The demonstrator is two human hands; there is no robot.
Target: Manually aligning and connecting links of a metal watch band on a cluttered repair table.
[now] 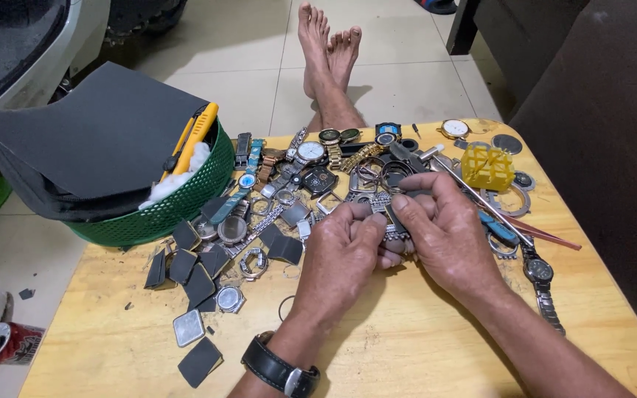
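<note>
**Two hands meet over a watch-strewn bench**

At the centre of the pale wooden bench (422,346), the left hand (344,254) and right hand (444,232) together pinch a small silvery metal watch part (383,208), fingertips touching. A heap of loose wristwatches and cases (311,166) lies at twelve o'clock. The green plastic basket (178,203) under dark grey sandpaper sheets (105,133) sits at ten o'clock; a yellow plastic block (486,168) at two.
</note>
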